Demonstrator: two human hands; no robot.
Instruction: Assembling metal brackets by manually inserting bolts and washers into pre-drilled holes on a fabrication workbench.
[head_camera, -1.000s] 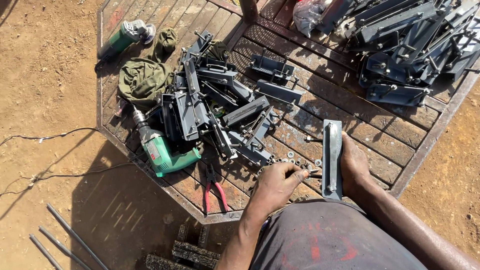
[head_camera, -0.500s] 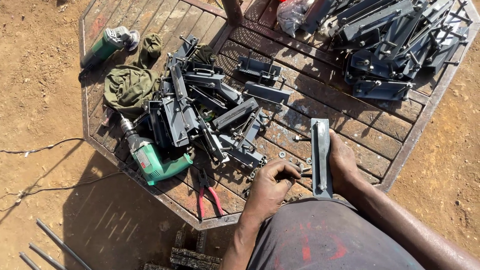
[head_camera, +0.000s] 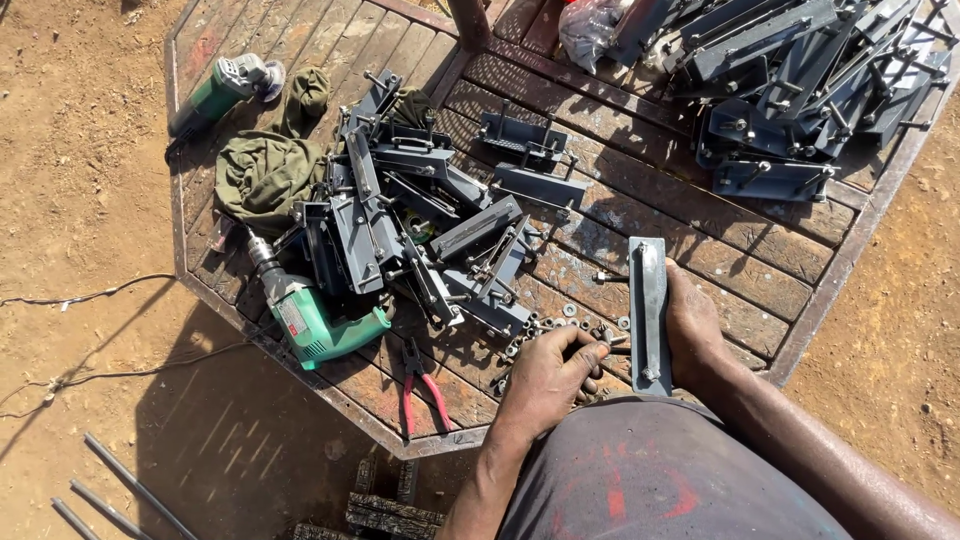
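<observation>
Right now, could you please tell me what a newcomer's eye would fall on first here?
The tangled heap of grey steel brackets at the centre of the rusty metal platform. Beside it lie a green electric drill and red-handled pliers. Nearer, the right hand steadies one grey bracket while the left hand picks among loose nuts.

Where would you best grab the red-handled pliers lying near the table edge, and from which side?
Probably by the red handles, from the near table edge. The pliers lie flat with handles splayed towards that edge and clear of clutter, while the dark jaws point towards the bracket pile and the green drill.
</observation>
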